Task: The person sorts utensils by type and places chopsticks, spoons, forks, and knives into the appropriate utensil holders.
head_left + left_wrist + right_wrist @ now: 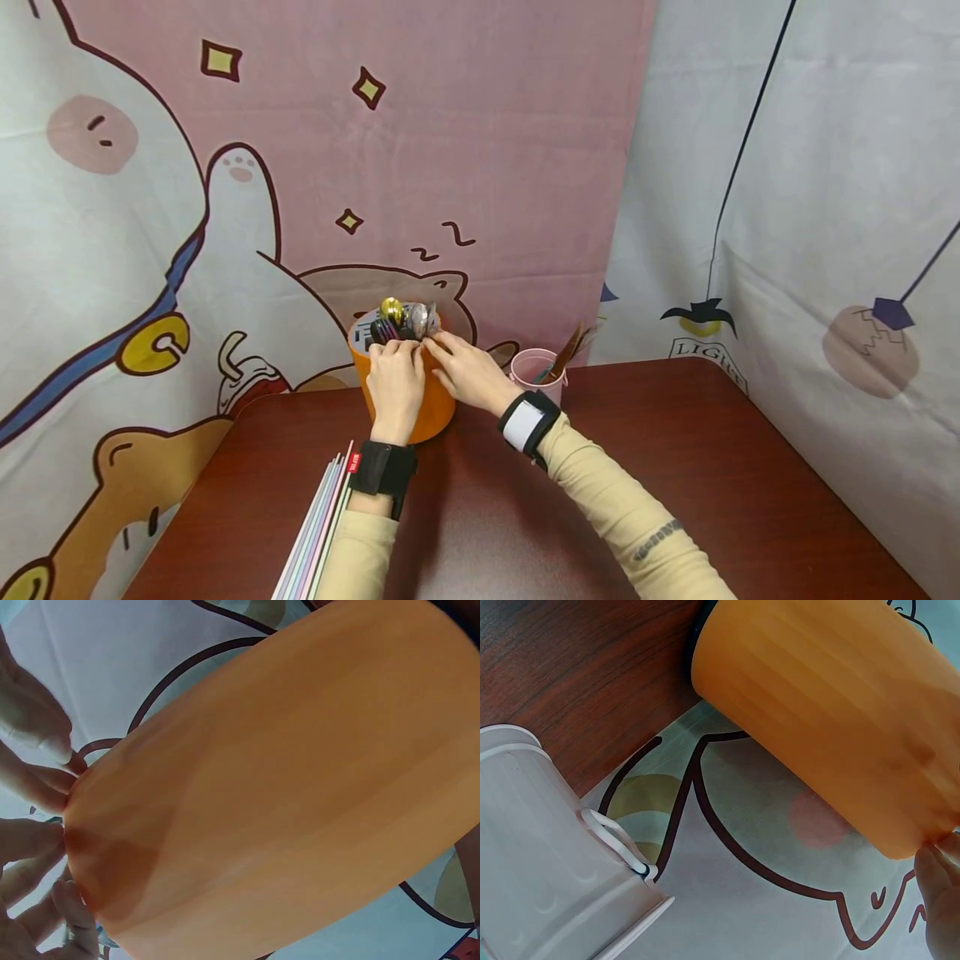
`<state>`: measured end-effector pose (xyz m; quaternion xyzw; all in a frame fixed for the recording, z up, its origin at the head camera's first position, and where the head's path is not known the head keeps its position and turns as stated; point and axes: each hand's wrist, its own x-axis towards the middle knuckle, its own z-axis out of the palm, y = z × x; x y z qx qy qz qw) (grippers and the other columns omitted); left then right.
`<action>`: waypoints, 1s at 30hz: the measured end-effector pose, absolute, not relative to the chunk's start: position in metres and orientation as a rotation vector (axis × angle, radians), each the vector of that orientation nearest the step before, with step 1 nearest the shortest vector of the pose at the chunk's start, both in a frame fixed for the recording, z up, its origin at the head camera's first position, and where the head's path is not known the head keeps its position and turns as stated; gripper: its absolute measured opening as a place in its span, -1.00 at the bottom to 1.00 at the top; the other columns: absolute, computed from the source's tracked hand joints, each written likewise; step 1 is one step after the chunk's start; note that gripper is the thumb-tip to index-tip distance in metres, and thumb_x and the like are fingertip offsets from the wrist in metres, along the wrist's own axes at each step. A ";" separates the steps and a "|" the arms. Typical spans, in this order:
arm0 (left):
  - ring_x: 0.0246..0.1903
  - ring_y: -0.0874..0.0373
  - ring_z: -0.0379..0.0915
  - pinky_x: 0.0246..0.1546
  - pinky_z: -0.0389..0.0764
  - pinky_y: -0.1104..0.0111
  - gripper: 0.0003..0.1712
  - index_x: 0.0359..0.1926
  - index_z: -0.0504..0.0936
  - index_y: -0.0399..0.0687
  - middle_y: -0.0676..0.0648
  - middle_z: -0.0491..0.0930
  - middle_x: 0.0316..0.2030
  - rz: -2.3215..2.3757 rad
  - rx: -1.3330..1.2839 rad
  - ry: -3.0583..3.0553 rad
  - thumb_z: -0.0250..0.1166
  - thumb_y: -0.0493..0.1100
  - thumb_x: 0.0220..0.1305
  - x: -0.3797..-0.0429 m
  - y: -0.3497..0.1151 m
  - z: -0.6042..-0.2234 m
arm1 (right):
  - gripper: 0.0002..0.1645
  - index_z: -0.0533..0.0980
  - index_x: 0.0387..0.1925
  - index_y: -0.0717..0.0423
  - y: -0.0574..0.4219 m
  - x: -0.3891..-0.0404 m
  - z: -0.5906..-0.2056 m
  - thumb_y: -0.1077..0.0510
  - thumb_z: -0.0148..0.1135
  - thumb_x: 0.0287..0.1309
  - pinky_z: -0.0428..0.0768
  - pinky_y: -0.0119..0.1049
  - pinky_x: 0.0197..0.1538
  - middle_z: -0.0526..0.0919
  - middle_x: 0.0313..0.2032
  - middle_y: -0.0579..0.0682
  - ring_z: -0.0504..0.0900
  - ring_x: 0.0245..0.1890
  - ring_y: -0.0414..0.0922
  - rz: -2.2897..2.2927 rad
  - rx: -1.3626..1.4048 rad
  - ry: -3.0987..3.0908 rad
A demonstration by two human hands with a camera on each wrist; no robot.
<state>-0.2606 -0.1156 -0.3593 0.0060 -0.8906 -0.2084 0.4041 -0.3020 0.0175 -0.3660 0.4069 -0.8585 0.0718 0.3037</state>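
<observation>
A tall orange cylindrical container (433, 404) stands at the back of the table, a pale slotted surface at its top. From it rise a shiny gold rounded thing (391, 310), a silvery, clear-looking thing (420, 318) and dark purple-tinted pieces (385, 332). My left hand (396, 379) has its fingers at the front rim, close to the dark pieces. At the right side of the rim, my right hand (472, 371) reaches in beside the silvery thing. The fingertips of both hands nearly meet. What they grip, if anything, is hidden by the rim and the hands.
A pink bucket (534, 360) with brown pieces (567, 353) sticking out stands right of the container, partly behind my right wrist. Several long thin pastel sticks (315, 525) lie at the left, by my left forearm. A printed cloth (525, 167) hangs behind the table (675, 467).
</observation>
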 end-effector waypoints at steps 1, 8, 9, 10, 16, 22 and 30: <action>-0.22 -0.12 0.44 -0.46 0.60 0.01 -0.80 -0.22 0.69 -0.20 -0.21 0.68 -0.23 -0.534 0.008 -2.235 0.20 -0.18 0.30 -0.260 -0.116 -0.361 | -0.46 0.43 0.20 0.15 0.017 -0.302 -0.366 0.06 0.20 0.22 0.52 -0.25 0.17 0.49 0.15 0.11 0.52 0.15 -0.03 0.194 1.079 -2.276; -0.23 -0.10 0.44 -0.45 0.58 0.03 -0.88 -0.26 0.68 -0.17 -0.17 0.67 -0.22 -0.581 0.001 -2.159 0.27 -0.24 0.23 -0.258 -0.124 -0.371 | -0.48 0.43 0.19 0.16 0.016 -0.303 -0.366 0.06 0.19 0.24 0.57 -0.25 0.10 0.50 0.13 0.10 0.57 0.10 -0.05 0.215 1.080 -2.286; -0.23 -0.11 0.44 -0.44 0.58 0.02 -0.89 -0.25 0.68 -0.17 -0.18 0.67 -0.21 -0.584 0.000 -2.155 0.28 -0.24 0.23 -0.258 -0.126 -0.371 | -0.48 0.43 0.19 0.17 0.016 -0.303 -0.366 0.07 0.19 0.24 0.58 -0.25 0.08 0.50 0.13 0.09 0.58 0.07 -0.05 0.223 1.081 -2.284; -0.22 -0.11 0.44 -0.43 0.57 0.02 -0.89 -0.24 0.68 -0.17 -0.18 0.66 -0.20 -0.586 -0.003 -2.152 0.29 -0.24 0.22 -0.258 -0.127 -0.372 | -0.49 0.43 0.19 0.17 0.016 -0.304 -0.366 0.07 0.18 0.24 0.59 -0.26 0.06 0.50 0.12 0.09 0.59 0.04 -0.06 0.231 1.082 -2.282; -0.22 -0.14 0.46 -0.39 0.55 0.00 -0.88 -0.23 0.66 -0.17 -0.17 0.63 -0.21 -0.612 -0.047 -2.081 0.30 -0.24 0.20 -0.250 -0.134 -0.375 | -0.55 0.47 0.14 0.18 0.016 -0.306 -0.364 0.14 0.18 0.23 0.65 -0.27 -0.14 0.51 0.05 0.06 0.66 -0.19 -0.07 0.325 1.104 -2.275; -0.29 -0.18 0.48 -0.37 0.53 0.00 -0.86 -0.24 0.66 -0.19 -0.22 0.62 -0.28 -0.602 -0.011 -2.027 0.32 -0.23 0.18 -0.232 -0.149 -0.376 | -0.63 0.50 0.07 0.16 0.015 -0.309 -0.359 0.15 0.17 0.24 0.66 -0.29 -0.21 0.52 -0.03 0.04 0.66 -0.32 -0.08 0.387 1.112 -2.309; -0.37 -0.21 0.54 -0.42 0.49 -0.01 -0.83 -0.25 0.65 -0.24 -0.26 0.66 -0.33 -0.632 0.128 -2.062 0.33 -0.22 0.18 -0.200 -0.186 -0.381 | -0.78 0.53 -0.09 0.08 0.015 -0.317 -0.352 0.12 0.13 0.27 0.62 -0.32 -0.29 0.50 -0.09 0.00 0.59 -0.43 -0.12 0.400 1.087 -2.361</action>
